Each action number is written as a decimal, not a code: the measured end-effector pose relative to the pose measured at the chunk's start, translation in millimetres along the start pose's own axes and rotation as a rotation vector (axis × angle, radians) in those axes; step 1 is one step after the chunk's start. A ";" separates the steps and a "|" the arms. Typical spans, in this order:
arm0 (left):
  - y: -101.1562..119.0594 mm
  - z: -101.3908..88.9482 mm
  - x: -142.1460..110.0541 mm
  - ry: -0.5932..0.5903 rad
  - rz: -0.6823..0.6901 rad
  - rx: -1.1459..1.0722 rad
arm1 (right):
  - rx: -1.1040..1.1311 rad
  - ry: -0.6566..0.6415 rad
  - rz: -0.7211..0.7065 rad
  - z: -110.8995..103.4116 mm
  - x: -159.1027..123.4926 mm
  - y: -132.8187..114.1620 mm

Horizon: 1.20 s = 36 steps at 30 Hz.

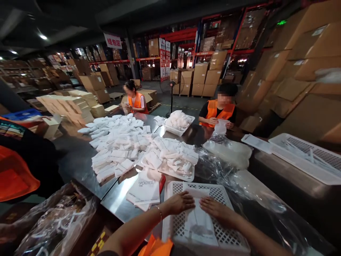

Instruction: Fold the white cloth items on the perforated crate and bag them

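Observation:
A white printed bag lies lengthwise on a white perforated plastic basket, which appears to be upside down. From the left, my left hand rests on the bag's upper part, its fingers stretched out flat. My right hand lies across the same bag from the right, fingers extended, the fingertips close to those of my left hand. What is inside the bag cannot be made out. Just left of the basket sits a stack of flat white printed bags.
Many white packets are heaped on the metal table, some in a white tray. Clear plastic spreads at right, near a long white basket. Two co-workers sit across; another person stands left. A plastic-lined box stands lower left.

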State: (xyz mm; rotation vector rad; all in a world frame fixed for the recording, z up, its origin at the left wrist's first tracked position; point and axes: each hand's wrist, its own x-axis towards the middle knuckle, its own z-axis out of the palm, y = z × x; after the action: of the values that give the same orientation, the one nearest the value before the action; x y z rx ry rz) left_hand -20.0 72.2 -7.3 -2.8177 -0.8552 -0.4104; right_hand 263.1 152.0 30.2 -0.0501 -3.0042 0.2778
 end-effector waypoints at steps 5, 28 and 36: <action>14.7 3.4 -10.7 0.095 0.022 0.025 | -0.189 -0.010 0.025 20.0 -17.7 -1.5; 42.8 9.4 -21.6 0.099 -0.127 -0.295 | 0.486 0.180 0.423 22.7 -28.7 -25.3; 57.3 6.5 -19.1 0.432 -0.867 -0.811 | 0.554 0.328 0.878 35.0 -6.3 -39.1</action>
State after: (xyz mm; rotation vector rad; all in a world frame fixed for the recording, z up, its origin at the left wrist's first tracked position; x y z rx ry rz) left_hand -1.5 16.8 -23.9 -2.5290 -2.1196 -1.7299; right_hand 264.1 107.0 2.5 -1.2111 -2.2938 1.0318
